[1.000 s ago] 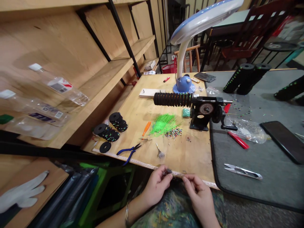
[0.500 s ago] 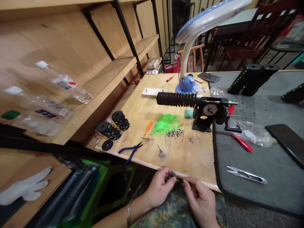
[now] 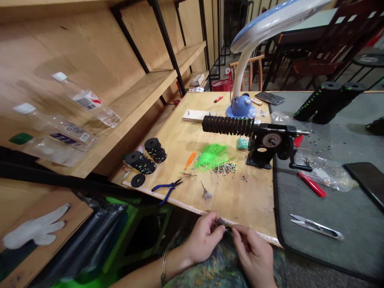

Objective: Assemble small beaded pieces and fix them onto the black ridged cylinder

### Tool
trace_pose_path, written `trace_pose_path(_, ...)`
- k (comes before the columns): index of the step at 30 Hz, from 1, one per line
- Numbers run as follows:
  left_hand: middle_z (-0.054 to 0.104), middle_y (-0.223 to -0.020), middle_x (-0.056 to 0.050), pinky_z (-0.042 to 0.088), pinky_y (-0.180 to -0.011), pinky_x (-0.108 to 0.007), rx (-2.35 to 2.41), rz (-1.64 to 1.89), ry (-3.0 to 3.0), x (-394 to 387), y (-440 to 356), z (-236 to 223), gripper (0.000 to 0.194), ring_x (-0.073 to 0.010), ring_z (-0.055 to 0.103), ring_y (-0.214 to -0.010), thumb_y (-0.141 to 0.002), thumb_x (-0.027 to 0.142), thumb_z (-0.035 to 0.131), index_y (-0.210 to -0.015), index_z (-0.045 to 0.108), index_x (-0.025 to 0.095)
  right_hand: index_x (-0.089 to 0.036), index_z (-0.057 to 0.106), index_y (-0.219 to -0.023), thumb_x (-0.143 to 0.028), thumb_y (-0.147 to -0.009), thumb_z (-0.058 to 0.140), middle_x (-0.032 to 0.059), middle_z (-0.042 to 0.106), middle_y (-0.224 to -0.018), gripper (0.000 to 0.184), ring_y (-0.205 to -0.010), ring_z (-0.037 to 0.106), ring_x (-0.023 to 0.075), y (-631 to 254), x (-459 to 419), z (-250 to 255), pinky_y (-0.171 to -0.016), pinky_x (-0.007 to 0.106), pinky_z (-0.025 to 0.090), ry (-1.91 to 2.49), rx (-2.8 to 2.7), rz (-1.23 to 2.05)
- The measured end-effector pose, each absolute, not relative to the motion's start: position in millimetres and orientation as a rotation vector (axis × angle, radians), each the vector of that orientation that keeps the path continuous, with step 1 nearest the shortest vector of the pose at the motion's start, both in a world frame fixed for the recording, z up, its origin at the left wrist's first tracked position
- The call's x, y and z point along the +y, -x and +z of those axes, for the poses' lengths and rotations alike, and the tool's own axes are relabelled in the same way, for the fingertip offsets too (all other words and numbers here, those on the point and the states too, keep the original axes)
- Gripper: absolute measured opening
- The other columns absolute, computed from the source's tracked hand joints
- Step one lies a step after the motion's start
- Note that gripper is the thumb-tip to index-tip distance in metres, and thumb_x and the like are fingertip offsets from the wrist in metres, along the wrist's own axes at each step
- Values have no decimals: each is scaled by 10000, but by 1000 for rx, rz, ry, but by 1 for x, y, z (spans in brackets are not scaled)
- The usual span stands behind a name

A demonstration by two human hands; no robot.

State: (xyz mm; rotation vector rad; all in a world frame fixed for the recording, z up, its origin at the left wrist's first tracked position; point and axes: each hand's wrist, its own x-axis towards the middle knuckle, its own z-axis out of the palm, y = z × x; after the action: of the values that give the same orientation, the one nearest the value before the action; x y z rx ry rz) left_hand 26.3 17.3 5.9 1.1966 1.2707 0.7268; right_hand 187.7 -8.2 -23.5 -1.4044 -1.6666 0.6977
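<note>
At the table's front edge, over my lap, my left hand (image 3: 206, 236) is closed, thumb against the bent fingers. A small dark grey piece (image 3: 221, 221) with thin pale strands pokes out of its grip; its kind is too small to tell. My right hand (image 3: 255, 254) pinches with thumb and forefinger just beside it, at the end of a thin brownish piece (image 3: 229, 225) that spans the gap between the hands. Just beyond my fingers lies a bundle of fine wires (image 3: 206, 192). Farther back sit bright green strands (image 3: 212, 156) and a heap of multicoloured beads (image 3: 225, 169).
Blue-handled pliers (image 3: 168, 190), an orange-handled tool (image 3: 190, 161) and black foam spools (image 3: 136, 162) lie on the left. A hand-cranked winder (image 3: 265, 144) stands behind, under a desk lamp (image 3: 240, 106). Thread snips (image 3: 316, 227) and a red stick (image 3: 312, 185) rest on the grey mat (image 3: 303, 256).
The whole view has shifted slightly, so the table things sit a little farther right. Both hands keep their grip in nearly the same place; the small grey piece shows a little more.
</note>
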Motion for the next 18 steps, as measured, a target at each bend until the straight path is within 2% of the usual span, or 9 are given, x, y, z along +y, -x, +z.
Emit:
trace_pose_path(4, 493, -683, 17, 358, -613, -241, 1288, 698, -1250, 16, -26, 8, 73, -129, 429, -645, -805, 187, 550, -741, 524, 165, -227, 732, -896, -286, -875, 576, 51, 760, -742, 168, -602, 691, 188, -187, -7, -24, -594, 262, 534, 1399, -1670, 784)
trace_pose_path(8, 496, -684, 12, 353, -610, -240, 1282, 688, -1276, 16, -26, 11, 83, -134, 435, -646, -812, 203, 554, -740, 533, 167, -240, 749, -892, -316, -863, 591, 57, 783, -795, 177, -670, 724, 214, -186, -6, -24, -633, 278, 562, 1405, -1597, 861)
trace_pose_path(14, 552, -741, -17, 366, -636, -250, 1236, 696, -1302, 16, -24, 10, 92, -149, 475, -686, -844, 233, 548, -789, 568, 162, -231, 756, -840, -336, -846, 613, 33, 761, -694, 178, -517, 657, 178, -185, -4, -22, -527, 246, 521, 1380, -1492, 1006)
trace_pose_path(18, 521, -660, 5, 354, -601, -245, 1221, 724, -1271, 14, -24, 8, 142, -142, 454, -640, -848, 293, 584, -772, 583, 173, -212, 735, -788, -341, -853, 601, -2, 672, -560, 197, -443, 564, 146, -185, -4, -21, -462, 223, 446, 1376, -1509, 1028)
